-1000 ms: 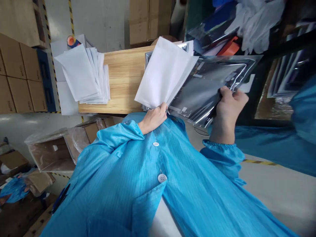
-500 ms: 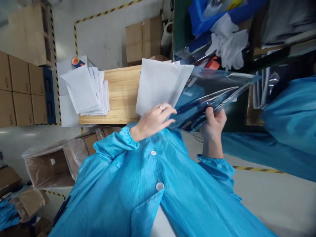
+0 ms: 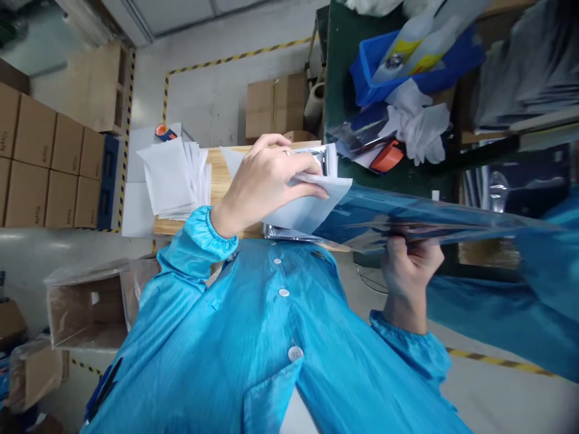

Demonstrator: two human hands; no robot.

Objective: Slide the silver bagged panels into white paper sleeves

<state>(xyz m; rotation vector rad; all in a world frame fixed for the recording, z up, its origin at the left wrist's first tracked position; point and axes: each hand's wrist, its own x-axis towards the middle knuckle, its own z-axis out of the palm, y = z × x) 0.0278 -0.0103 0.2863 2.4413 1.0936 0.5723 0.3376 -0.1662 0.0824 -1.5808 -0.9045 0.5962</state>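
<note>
One blue coat (image 3: 226,337) fills the space before a wooden tabletop (image 3: 218,178). Off the tabletop's right end, the right hand (image 3: 412,265) has thumb and fingers clamped on the lower edge of a clear plastic bag (image 3: 456,218), which stretches rightward from there. Over the tabletop, the left hand (image 3: 265,178) pinches a white sheet (image 3: 301,211) between thumb and fingers; the sheet slants above shiny packs (image 3: 294,234) on the tabletop's right part and meets the bag's left end. A stack of white sheets (image 3: 167,181) lies at the tabletop's left end. Right of the tabletop, a green table (image 3: 340,60) bears crumpled gloves (image 3: 423,129), an orange object (image 3: 387,157) and a blue bin (image 3: 366,93) holding bottles (image 3: 409,45). Beyond the tabletop stands a carton (image 3: 275,107); far left of it, stacked boxes (image 3: 40,163).
</note>
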